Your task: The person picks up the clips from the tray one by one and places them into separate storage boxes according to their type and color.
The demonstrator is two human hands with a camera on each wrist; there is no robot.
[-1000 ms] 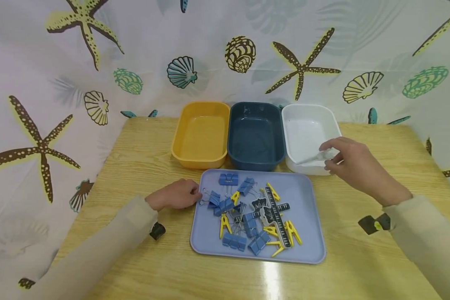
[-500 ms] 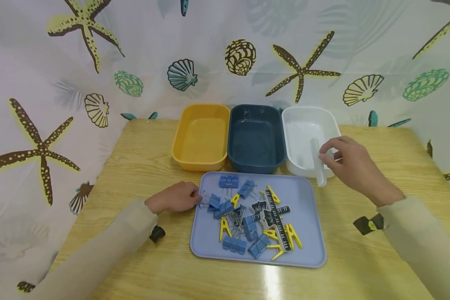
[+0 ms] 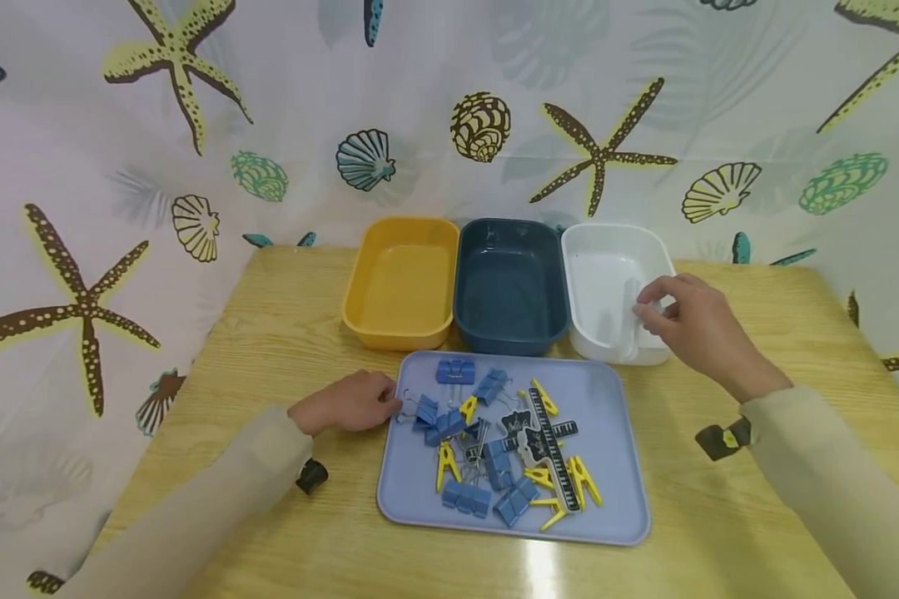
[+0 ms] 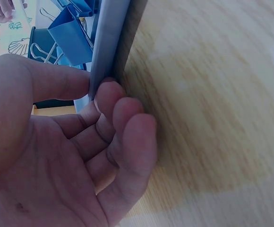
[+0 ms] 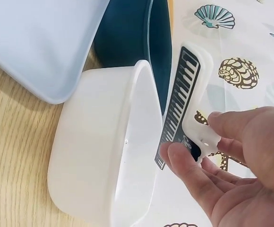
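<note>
My right hand [image 3: 692,320] pinches a white-backed clip printed with piano keys [image 5: 184,85] between thumb and fingers. The clip hangs over the white tub [image 3: 603,259], its long strip pointing down along the tub's near end in the head view. My left hand [image 3: 348,402] grips the left rim of the pale blue tray [image 3: 605,433], thumb inside and curled fingertips outside, as the left wrist view shows. On the tray lie several blue binder clips [image 3: 466,497], yellow clothespins [image 3: 447,464] and more piano-key clips [image 3: 554,453], partly overlapping.
A yellow tub [image 3: 404,287] and a dark blue tub [image 3: 511,287] stand in a row to the left of the white one, behind the tray. All rest on a wooden table [image 3: 285,299]. A patterned cloth [image 3: 419,91] hangs behind.
The held clip has swung from lying sideways to pointing down, then drawn back over the white tub. The view has tilted slightly up; my left hand stays at the tray.
</note>
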